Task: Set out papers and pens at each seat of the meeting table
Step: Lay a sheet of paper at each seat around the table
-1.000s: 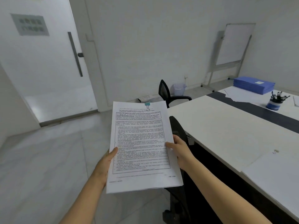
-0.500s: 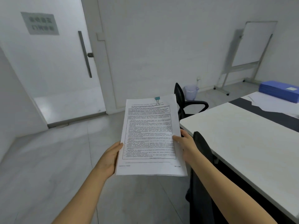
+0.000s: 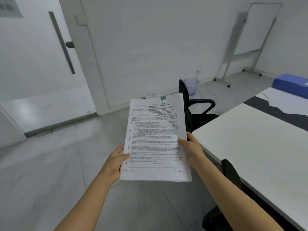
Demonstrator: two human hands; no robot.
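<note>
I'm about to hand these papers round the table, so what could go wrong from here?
The stack of papers is held only by its side edges, by the left hand and right hand; freeing a hand to remove the clip could let sheets slide out. The black chair by the table sits close under the right forearm and may be bumped.

Left hand (image 3: 115, 164), right hand (image 3: 191, 148), left forearm (image 3: 86, 202), right forearm (image 3: 233, 194), all bare

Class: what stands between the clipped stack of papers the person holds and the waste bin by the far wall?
In the head view, a black office chair stands between the papers and the waste bin.
</note>
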